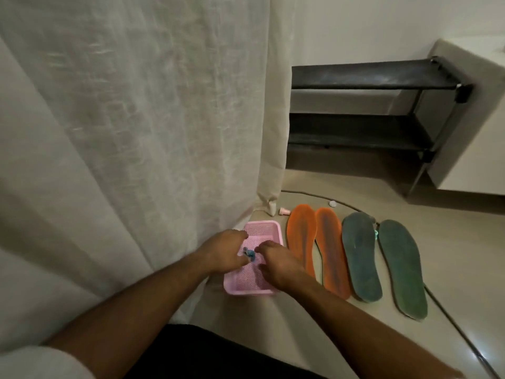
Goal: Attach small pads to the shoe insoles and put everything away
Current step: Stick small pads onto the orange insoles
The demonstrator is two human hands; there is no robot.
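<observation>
A pink mesh basket (263,228) sits on the floor beside the curtain. Both my hands reach into it. My left hand (222,250) pinches small blue pads (58,253) at its fingertips over the basket. My right hand (276,262) hovers next to them with curled fingers, and I cannot see if it holds anything. To the right lie two orange insoles (302,236) (332,250) and two dark green insoles (360,255) (401,266), side by side on the floor.
A pale curtain (136,119) hangs at the left, touching the basket. A black shoe rack (360,113) stands at the back beside a white cabinet (470,132). A cable (451,315) runs along the floor. A small pink object (283,212) and a white cap (332,203) lie behind the insoles.
</observation>
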